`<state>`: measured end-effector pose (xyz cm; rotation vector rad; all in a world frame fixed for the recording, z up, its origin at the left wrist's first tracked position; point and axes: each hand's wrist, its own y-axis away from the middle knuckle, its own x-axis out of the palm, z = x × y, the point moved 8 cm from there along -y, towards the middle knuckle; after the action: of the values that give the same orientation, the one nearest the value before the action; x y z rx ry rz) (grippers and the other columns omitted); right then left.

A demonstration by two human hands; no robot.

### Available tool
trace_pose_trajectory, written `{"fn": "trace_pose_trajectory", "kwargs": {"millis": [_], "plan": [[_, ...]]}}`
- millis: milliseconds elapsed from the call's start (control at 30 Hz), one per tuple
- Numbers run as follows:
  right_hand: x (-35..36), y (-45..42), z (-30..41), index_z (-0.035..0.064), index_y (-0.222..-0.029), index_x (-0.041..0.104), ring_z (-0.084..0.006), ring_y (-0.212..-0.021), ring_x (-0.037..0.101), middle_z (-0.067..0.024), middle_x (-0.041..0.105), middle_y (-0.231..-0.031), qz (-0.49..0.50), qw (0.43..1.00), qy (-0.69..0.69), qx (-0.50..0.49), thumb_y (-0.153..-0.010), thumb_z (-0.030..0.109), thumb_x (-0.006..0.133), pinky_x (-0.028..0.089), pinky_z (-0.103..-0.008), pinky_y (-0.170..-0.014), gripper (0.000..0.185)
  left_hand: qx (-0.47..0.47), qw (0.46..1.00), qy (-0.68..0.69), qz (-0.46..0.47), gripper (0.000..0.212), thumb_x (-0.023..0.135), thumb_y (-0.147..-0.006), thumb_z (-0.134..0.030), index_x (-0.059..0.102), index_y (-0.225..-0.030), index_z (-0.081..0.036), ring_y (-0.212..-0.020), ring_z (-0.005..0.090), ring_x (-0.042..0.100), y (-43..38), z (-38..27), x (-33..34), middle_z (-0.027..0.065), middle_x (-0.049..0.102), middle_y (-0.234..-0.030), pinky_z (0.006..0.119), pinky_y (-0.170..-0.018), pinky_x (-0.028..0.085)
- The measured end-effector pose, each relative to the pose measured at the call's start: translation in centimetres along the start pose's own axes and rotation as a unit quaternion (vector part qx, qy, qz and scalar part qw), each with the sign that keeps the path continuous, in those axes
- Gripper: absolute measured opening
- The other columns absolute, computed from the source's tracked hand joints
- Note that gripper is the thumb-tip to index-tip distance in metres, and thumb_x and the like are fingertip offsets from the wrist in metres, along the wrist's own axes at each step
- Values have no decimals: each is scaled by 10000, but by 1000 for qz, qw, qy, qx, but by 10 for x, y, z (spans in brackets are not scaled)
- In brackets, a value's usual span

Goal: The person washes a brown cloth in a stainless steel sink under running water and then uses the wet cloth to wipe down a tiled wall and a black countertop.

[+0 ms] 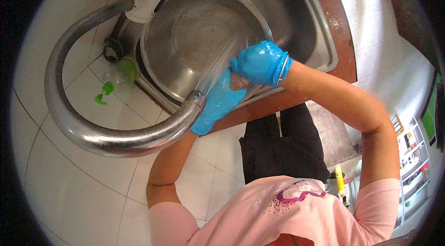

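Water runs from the curved metal faucet spout (194, 101) into a large round metal basin (205, 13), which sits in the stainless steel sink. My left hand (222, 98), in a blue glove, is at the basin's near edge, partly behind the spout and the stream. A small, wet, brownish-pink piece (238, 82) shows between my hands, lying against the left palm; what it is cannot be made out. Curled just above it is my right hand (260, 63), also blue-gloved, with a thin band around the wrist. Its fingertips are hidden.
A pump bottle with a green top (107, 88) is left of the sink. The white faucet body (144, 2) rises at the upper left. Reddish-brown counter edging (342, 48) borders the steel sink rim (325, 37). A yellow bottle (339, 180) and shelves (413, 155) are at the right.
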<state>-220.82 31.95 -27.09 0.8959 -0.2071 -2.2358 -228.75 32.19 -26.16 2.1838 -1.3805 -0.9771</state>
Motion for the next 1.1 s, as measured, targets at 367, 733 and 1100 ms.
{"fn": "trace_pose_trajectory", "kwargs": {"millis": [367, 733, 1100], "plan": [[23, 24, 8, 84, -1009, 621, -382, -872, 621, -207, 644, -936, 66, 978, -183, 76, -761, 234, 635, 507, -425, -744, 290, 123, 952, -214, -179, 286, 703, -735, -260, 560, -903, -78, -567, 306, 602, 39, -12, 4, 140, 615, -695, 403, -477, 465], [-215, 8, 17, 42, -1266, 428, -414, -1003, 561, -245, 530, -1159, -393, 913, -33, 107, -854, 202, 536, 480, -463, -832, 456, -190, 931, -30, -311, 390, 716, -744, -345, 551, -973, -77, -751, 363, 626, 198, 7, -16, 162, 651, -849, 431, -615, 486], [-163, -29, 46, 11, -1071, 517, -410, -973, 588, -237, 612, -1042, -253, 938, -63, 228, -835, 186, 513, 474, -459, -822, 294, -212, 890, 77, -396, 466, 722, -745, -358, 549, -1051, -52, -853, 307, 632, 265, -5, -49, 141, 657, -972, 389, -725, 480]]}}
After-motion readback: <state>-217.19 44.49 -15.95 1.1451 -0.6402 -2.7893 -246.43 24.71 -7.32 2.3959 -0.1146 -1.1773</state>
